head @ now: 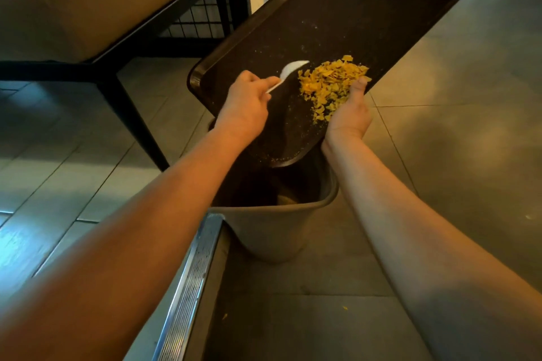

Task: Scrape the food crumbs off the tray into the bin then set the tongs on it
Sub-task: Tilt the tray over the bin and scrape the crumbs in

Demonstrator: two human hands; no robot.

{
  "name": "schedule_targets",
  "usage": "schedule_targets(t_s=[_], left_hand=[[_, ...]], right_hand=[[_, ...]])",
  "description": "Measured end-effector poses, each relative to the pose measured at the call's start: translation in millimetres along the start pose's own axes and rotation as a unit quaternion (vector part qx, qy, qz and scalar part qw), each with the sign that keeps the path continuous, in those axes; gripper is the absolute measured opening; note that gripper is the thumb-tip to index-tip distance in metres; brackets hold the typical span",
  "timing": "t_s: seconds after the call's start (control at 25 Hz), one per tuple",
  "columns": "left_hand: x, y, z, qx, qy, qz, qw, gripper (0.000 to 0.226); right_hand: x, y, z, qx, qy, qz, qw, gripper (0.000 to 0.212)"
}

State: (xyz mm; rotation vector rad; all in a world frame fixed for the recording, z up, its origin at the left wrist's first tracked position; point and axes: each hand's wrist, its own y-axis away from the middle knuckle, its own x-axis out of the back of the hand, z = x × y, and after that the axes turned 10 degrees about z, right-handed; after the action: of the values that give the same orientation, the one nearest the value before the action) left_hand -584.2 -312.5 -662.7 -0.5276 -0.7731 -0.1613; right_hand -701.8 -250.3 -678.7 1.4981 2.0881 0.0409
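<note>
Left hand [245, 107] grips the handle of a white plastic spoon [289, 72], fingers curled round it, bowl resting on the tray [366, 17] just left of the crumbs [331, 83]. Right hand [350, 110] holds the tray's right edge, thumb on top beside the crumb pile. Grey bin [272, 231] stands nearest on the tiled floor [469, 126]; tray tilted over it, near corner dipping into the opening. Yellow crumbs heaped at the tray's near right. Chair [96, 23] far left.
</note>
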Motion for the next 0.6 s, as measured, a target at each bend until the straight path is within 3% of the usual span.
schedule_targets(t_s=[0.32, 0.48, 0.6], left_hand=[[13, 21, 0, -0.098, -0.030, -0.092, 0.991, 0.033], [19, 17, 1, -0.043, -0.013, -0.037, 0.998, 0.032], [12, 20, 7, -0.028, -0.012, -0.062, 0.998, 0.031]], right_hand=[[-1, 2, -3, -0.004, 0.012, 0.011, 1.000, 0.042], [2, 2, -3, -0.018, 0.013, 0.002, 1.000, 0.042], [3, 1, -1, -0.016, 0.011, 0.003, 1.000, 0.040]])
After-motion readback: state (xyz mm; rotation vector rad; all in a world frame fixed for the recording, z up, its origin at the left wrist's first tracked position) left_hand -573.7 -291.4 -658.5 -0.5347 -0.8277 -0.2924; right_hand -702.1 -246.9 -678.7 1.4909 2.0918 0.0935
